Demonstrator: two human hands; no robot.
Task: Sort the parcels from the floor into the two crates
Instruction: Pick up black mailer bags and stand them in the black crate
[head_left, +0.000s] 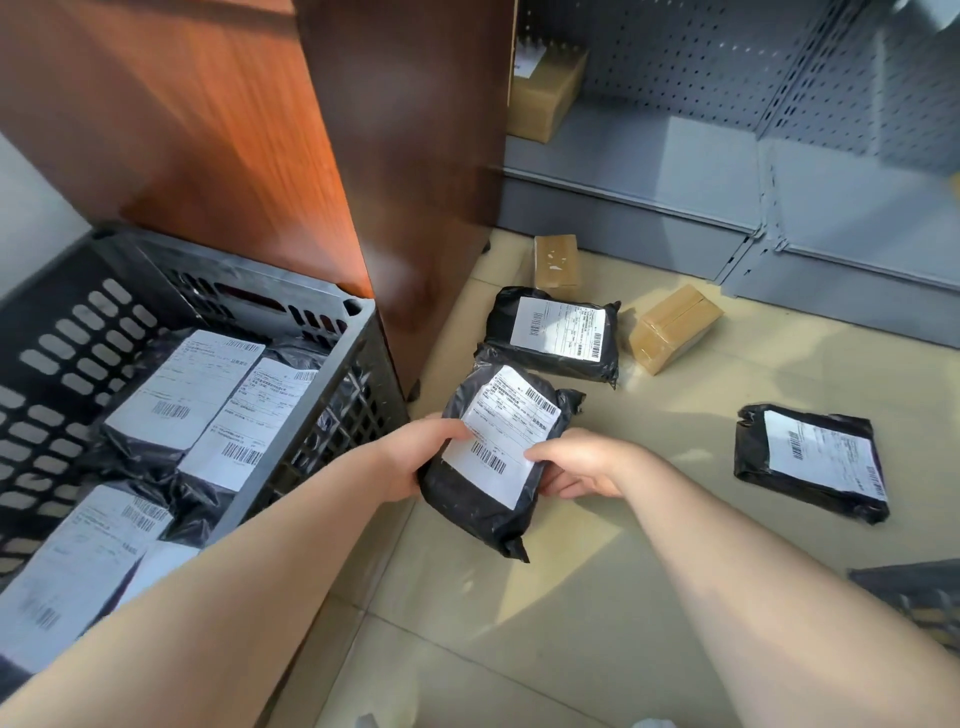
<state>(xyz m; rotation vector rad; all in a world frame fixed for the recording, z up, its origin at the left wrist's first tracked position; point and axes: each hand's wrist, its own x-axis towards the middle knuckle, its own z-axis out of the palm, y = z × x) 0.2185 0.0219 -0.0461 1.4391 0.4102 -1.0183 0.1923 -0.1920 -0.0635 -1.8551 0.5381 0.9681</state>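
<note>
Three black poly-bag parcels with white labels show outside the crate: one mid-frame (493, 457), one just above it (558, 332), one at the right (810, 462). Three brown cardboard boxes appear: two on the floor in the upper middle (556, 260) (672, 327), one on the grey shelf at the top (545, 93). One dark slatted crate (332, 374) fills the left side; at least four labelled black parcels lie in it (187, 389) (260, 426) (88, 566) (161, 564). A dark slatted edge (914, 597) shows at the lower right; what it is cannot be told. Two hands (415, 457) (587, 462) are in view.
</note>
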